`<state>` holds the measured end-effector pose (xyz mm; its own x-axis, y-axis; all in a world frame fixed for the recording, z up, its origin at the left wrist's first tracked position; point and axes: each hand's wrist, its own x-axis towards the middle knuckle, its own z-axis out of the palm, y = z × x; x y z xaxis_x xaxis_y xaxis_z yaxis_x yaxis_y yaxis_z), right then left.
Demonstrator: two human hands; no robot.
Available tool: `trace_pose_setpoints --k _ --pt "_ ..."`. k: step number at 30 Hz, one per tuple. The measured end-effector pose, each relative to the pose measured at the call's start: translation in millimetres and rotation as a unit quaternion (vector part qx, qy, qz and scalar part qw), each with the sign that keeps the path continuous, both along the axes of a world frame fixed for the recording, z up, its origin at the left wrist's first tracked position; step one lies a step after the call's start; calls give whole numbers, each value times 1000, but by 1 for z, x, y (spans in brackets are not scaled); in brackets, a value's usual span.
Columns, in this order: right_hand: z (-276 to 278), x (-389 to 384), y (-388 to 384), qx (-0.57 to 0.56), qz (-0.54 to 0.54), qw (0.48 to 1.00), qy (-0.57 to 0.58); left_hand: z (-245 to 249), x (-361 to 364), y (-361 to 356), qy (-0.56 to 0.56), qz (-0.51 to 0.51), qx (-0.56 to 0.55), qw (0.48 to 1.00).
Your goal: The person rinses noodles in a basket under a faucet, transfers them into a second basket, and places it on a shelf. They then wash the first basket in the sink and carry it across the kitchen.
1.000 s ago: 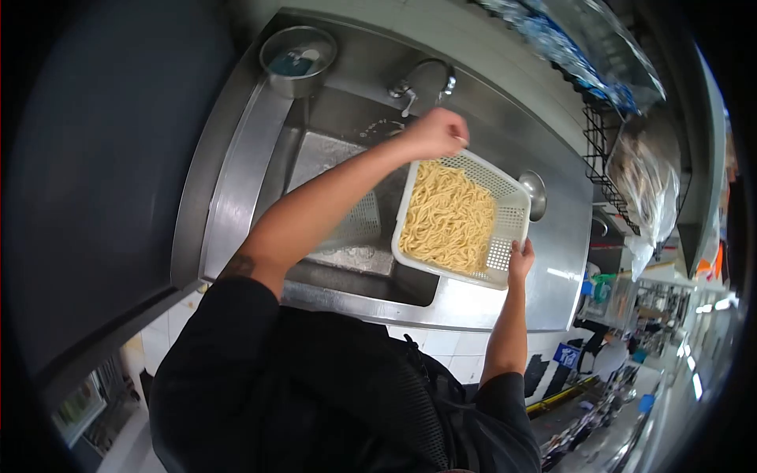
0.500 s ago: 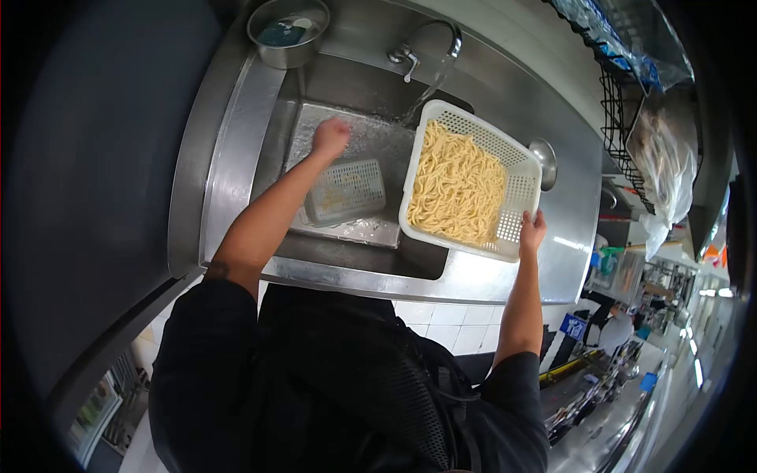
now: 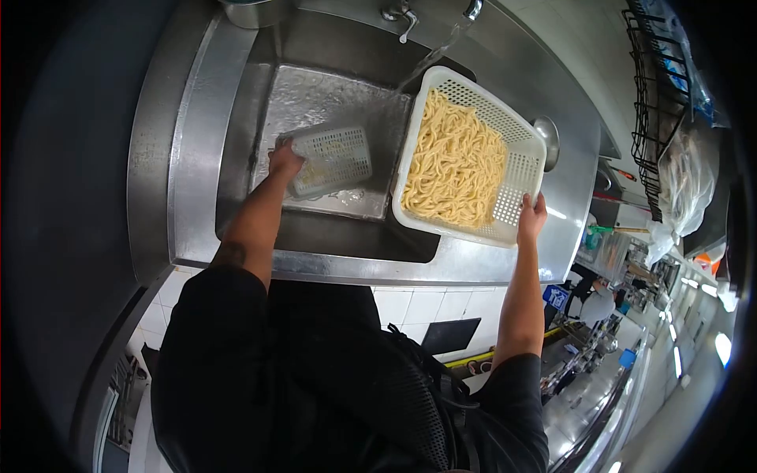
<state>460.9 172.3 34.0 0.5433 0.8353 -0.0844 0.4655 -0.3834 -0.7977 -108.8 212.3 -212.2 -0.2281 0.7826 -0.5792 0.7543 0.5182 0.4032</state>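
In the metal sink, a small translucent perforated basket lies with a few yellowish bits showing in it. My left hand is closed on that basket's left edge. My right hand grips the lower right rim of a large white perforated basket, which rests on the sink's right edge and the counter. Thick pale yellow noodles fill much of it. Water runs from the faucet into the sink beside the white basket.
A round metal bowl stands at the sink's upper left corner. Behind the white basket is a metal ladle or bowl on the counter. A wire rack with plastic bags hangs at right. Another person is far off at right.
My left hand has moved down from above the sink and taken hold of the small basket's left edge. My right hand still holds the white basket. The view has shifted.
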Motion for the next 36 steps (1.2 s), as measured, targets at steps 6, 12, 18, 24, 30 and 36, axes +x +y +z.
trace_pose_setpoints --k 6,12,18,24,30,36 --pt "0 -6 0 -11 -22 998 -52 21 18 32 84 -181 -3 980" --pt "-3 -7 -9 -2 -24 999 -36 19 59 54 29 -246 -93 964" --pt "-3 -11 -7 -9 -44 999 -24 6 81 30 16 -241 -25 970" --pt "-3 -8 -8 -9 -34 998 -44 0 85 45 39 -270 -83 958" --pt "-1 -10 -9 -3 -37 998 -54 3 78 49 39 -264 -84 960" --pt "-1 -12 -8 -14 -42 997 -64 -1 42 60 0 -285 -58 957"
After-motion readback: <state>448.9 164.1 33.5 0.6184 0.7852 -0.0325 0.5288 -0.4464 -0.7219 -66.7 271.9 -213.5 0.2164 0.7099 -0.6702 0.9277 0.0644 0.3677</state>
